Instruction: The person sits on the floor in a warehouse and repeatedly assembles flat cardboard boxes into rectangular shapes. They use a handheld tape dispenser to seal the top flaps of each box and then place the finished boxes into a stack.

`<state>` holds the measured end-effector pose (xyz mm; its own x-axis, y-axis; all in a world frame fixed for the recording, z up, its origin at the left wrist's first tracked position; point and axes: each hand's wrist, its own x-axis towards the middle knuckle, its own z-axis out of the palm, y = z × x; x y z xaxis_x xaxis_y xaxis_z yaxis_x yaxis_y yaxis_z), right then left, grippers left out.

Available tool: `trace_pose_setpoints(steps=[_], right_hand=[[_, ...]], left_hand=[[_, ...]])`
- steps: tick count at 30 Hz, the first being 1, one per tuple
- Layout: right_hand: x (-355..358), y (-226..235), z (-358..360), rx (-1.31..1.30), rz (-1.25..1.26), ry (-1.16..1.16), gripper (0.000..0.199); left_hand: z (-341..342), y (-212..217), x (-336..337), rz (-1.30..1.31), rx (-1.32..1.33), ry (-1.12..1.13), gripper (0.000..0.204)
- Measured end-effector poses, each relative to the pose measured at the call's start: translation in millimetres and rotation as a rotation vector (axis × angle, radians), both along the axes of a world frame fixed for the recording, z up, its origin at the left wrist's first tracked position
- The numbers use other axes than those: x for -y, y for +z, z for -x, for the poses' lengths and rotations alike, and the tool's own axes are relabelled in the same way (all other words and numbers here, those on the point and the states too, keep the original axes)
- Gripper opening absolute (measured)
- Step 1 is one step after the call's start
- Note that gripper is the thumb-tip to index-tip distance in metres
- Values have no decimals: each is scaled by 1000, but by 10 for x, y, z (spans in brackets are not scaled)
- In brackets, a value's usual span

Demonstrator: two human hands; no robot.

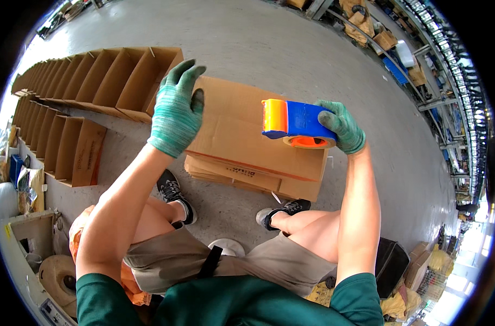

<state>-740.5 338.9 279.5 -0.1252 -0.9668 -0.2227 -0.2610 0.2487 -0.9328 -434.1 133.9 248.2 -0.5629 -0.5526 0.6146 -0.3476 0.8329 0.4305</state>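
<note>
Two gloved hands, well apart. Left hand (177, 111) holds nothing: thumb off the fingers, fingertips pointing far, above the left edge of a cardboard stack (242, 122); whether it touches, cannot tell. Right hand (343, 127) wrapped round the right end of a blue tape dispenser (307, 117), which is over the stack's right half. Orange end faces left, tape roll (310, 142) toward the near side. Gripping the back end probably leaves front and roll unobstructed. Stack lies just beyond the shoes (174, 194), likely for easy reach; layers show along its near edge.

At left, open cartons stand in a far row (134, 81) and a near row (87, 155), packed side by side, presumably to save space. The far row's right end comes near the left hand, so leftward room looks tightest. Grey floor (389, 179) shows past the stack's far and right edges, toward shelving (440, 103): more room there.
</note>
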Motion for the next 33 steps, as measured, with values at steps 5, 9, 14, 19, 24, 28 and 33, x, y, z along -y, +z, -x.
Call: trace_pose_setpoints(steps=[5, 9, 14, 19, 24, 28, 33], right_hand=[[-33, -130, -28, 208, 87, -114, 41], [0, -170, 19, 275, 99, -103, 38], [-45, -163, 96, 253, 50, -80, 44], [-45, -163, 23, 205, 87, -85, 42], [53, 93, -154, -78, 68, 36, 49], [74, 213, -135, -234, 2, 48, 54], [160, 201, -230, -241, -46, 65, 57]], left_hand=[[113, 294, -624, -1809, -162, -135, 49], [383, 272, -940, -2202, -357, -78, 60], [604, 58, -1095, -2159, -499, -201, 53], [640, 91, -1199, -1739, -495, -69, 34], [364, -195, -669, -1065, -304, 99, 25], [-316, -265, 160, -1003, -545, 258, 24], [-432, -372, 368, -1442, -696, 187, 24]])
